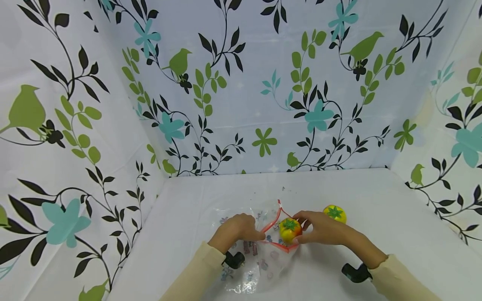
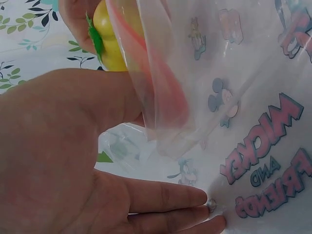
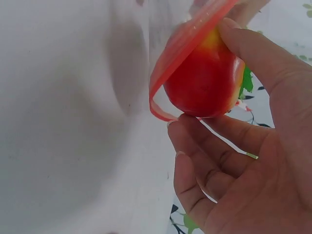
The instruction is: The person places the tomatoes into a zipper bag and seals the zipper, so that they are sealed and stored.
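Note:
A clear plastic zip bag [image 1: 273,261] with printed cartoon figures and a red band along its mouth lies in front of me. My left hand [image 1: 239,229] holds the bag's left side, its thumb at the mouth and its other fingers along the printed outside [image 2: 224,102]. A red-and-yellow toy tomato [image 1: 289,230] with a green leafy top sits at the open mouth. My right hand [image 1: 324,229] grips it from the right; in the right wrist view, thumb and fingertips are on its red side [image 3: 202,87], beside the red band [image 3: 168,73].
Another yellow toy tomato [image 1: 336,213] rests on the white table [image 1: 211,192], just behind my right hand. Further clear printed plastic [image 1: 244,280] lies under my left wrist. Patterned cloth walls [image 1: 241,104] with leaves and birds enclose the back and sides.

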### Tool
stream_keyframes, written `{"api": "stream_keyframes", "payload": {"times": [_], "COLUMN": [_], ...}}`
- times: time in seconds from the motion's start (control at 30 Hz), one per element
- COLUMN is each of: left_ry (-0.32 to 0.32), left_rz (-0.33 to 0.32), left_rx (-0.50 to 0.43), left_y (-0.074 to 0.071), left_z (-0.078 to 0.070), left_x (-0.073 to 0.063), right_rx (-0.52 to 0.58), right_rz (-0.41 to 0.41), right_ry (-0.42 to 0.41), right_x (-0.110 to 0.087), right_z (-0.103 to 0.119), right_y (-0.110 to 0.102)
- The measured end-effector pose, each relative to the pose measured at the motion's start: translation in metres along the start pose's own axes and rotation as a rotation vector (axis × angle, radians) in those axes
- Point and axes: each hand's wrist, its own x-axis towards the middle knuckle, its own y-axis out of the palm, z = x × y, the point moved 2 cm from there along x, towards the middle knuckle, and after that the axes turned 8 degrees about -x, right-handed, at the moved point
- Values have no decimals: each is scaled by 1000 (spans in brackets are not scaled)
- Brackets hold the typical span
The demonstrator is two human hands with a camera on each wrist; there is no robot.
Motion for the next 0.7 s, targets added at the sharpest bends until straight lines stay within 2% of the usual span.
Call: {"api": "stream_keyframes", "payload": {"times": [0.17,0.5,0.7], "left_ry": [-3,0,6], "left_rz": [5,7,7], "left_rx": [-7,-21,-18], "left_y": [0,1,0], "left_z": [0,2,3], "left_x": [0,0,0], "right_rx": [11,-51,-8], "right_rz": [50,116,127], "right_ry": [-19,-38,-25], "right_x": [5,16,19], "right_z": [6,13,19], "right_y": [4,9,14]}}
